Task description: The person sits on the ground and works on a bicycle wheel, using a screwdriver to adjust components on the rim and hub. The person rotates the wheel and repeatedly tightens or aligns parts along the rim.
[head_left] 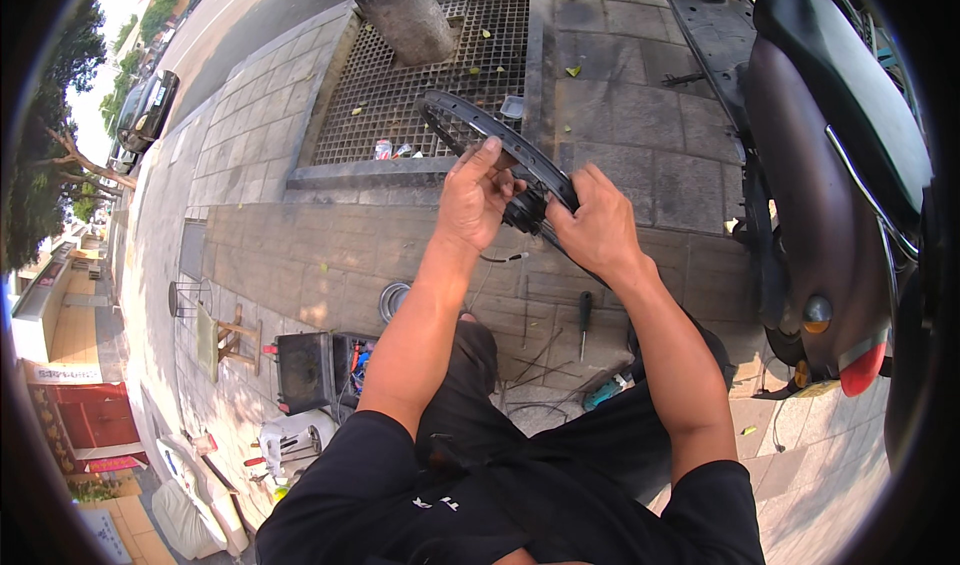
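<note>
In front of me, tilted and seen nearly edge-on, is a black wheel rim (492,130) with a dark hub (525,210) at its middle. My right hand (600,223) is wrapped round the rim's near right part, thumb on the inner side. On the other side my left hand (474,197) has its fingers curled against the rim beside the hub; what its fingertips touch is partly hidden. A short cable (505,259) with a light tip hangs below the hub. The lower part of the wheel runs behind my right forearm.
A screwdriver (585,320), thin rods (530,365) and a teal power tool (605,392) lie on the paving. Left are an open toolbox (303,365), a metal ring (394,301) and a wooden stool (236,341). A motorbike (820,185) stands right; ahead, a grate (480,95) surrounds a trunk (405,20).
</note>
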Available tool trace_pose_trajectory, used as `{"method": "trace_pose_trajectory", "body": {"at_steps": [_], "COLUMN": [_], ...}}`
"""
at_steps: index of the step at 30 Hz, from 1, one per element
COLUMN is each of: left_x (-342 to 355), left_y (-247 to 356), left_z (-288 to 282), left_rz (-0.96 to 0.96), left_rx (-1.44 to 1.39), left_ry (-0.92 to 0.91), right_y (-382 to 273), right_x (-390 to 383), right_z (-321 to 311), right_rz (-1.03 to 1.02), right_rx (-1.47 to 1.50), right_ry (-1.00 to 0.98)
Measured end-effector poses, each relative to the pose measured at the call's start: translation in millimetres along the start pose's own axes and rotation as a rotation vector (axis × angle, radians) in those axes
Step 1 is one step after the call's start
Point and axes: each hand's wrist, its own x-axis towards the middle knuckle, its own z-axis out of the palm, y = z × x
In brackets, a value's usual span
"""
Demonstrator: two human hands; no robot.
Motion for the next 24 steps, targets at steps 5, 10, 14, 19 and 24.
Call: {"method": "trace_pose_trajectory", "body": {"at_steps": [5,10,14,19,24], "left_x": [-3.0,-1.6,-0.9,-0.8,-0.4], "left_y": [3.3,2.2,2.8,4.2,7.0], "left_z": [4.5,4.4,3.2,3.1,2.2], "left_rz": [-0.020,-0.018,-0.013,-0.020,-0.024], "left_rx": [-0.037,-0.027,-0.021,-0.024,-0.056], "left_ry": [0.000,0.011,0.000,0.006,0.005], "right_y": [-5.6,-5.0,-3.9,-5.1,-5.8], "right_x": [-6.3,-8.3,-9.0,-7.0,-5.7], "right_z": [3.4,4.9,6.5,5.3,4.7], "right_rz": [0.025,0.014,0.003,0.013,0.008], "right_rx": [0.006,0.011,0.008,0.007,-0.001], "right_ry": [-0.002,0.008,0.009,-0.013,-0.013]}}
